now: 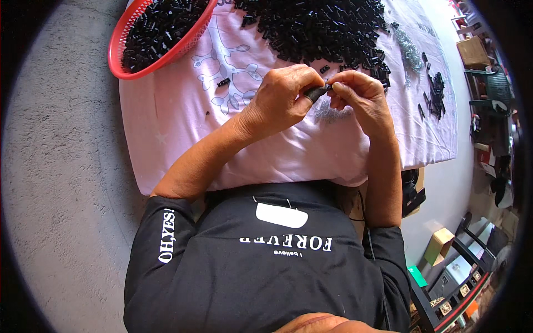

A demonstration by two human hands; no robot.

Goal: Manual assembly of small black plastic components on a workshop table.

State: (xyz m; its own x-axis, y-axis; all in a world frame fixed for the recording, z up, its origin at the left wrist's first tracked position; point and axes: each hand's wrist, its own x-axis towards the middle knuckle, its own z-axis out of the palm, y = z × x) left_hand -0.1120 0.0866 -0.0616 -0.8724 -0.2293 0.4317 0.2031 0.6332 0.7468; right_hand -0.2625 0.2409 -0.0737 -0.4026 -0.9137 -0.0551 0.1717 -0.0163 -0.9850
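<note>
My left hand [282, 95] and my right hand [362, 99] meet at their fingertips above the cloth-covered table. Both are closed in a pinch around a small black plastic piece [329, 87], mostly hidden by the fingers. What looks like a dark cover [315, 94] wraps my left thumb. Just beyond the hands spreads a big heap of small black plastic pieces [325, 30]. Beneath them glints a little pile of fine silvery metal bits [332, 113], too small to make out singly. One loose black piece [223, 82] lies left of my left hand.
A red plastic basket [115, 53] full of black pieces stands at the far left. Toward the right lie more silvery bits [410, 51] and a small group of black pieces [436, 95]. Pink patterned cloth [172, 130] covers the table. Boxes and shelving line the right side.
</note>
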